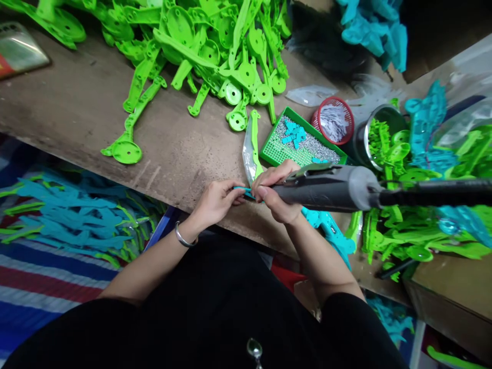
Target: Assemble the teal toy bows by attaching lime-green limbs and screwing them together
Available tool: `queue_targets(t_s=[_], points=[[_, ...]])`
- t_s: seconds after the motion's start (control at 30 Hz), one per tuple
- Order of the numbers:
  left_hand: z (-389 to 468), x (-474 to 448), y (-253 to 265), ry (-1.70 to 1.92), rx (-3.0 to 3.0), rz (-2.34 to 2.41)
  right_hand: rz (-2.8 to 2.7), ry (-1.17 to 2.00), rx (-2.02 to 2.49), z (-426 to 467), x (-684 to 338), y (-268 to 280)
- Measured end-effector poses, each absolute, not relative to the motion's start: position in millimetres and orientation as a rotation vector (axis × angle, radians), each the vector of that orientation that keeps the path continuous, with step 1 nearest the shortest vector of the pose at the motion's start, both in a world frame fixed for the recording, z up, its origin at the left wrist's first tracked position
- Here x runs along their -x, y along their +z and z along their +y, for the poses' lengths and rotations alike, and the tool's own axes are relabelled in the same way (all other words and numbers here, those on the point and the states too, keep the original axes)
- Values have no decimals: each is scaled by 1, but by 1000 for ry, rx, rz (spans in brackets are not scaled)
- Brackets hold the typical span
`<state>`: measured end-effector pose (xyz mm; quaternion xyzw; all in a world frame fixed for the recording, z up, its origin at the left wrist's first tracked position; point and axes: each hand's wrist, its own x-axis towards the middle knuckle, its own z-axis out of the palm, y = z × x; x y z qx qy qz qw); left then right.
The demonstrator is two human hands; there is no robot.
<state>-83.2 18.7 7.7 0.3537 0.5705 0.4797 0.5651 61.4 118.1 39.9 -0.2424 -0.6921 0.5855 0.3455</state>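
Observation:
My left hand (220, 201) is closed on a small blue plastic part (243, 188) near the table's front edge. My right hand (277, 190) wraps round the front end of a dark grey electric screwdriver (326, 187), whose body lies sideways toward the right with a black cable at its back. The tool's tip is hidden by my fingers, close beside the blue part. Just beyond my hands lies a green plastic handle piece with a clear blade-shaped sheet (249, 154). A larger blue plastic piece (332, 233) rests partly under my right forearm.
Green plastic parts (207, 46) are heaped at the back. A green basket (269, 148) holds small screws and blue bits; a red basket (317, 123) and a metal container (363, 138) stand beside it. More parts crowd the right. At lower left lies a pile of blue parts (77, 210).

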Motion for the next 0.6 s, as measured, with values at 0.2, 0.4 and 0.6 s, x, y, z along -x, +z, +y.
queue_targets(t_s=[0.2, 0.4, 0.6], points=[[21, 85, 12, 1146, -876, 1381, -2018, 1600, 234, 128, -49, 66], [7, 86, 9, 1059, -794, 1392, -1607, 1397, 359, 145, -75, 78], [-26, 104, 17, 913, -1208, 1676, -1397, 948, 750, 202, -105, 66]])
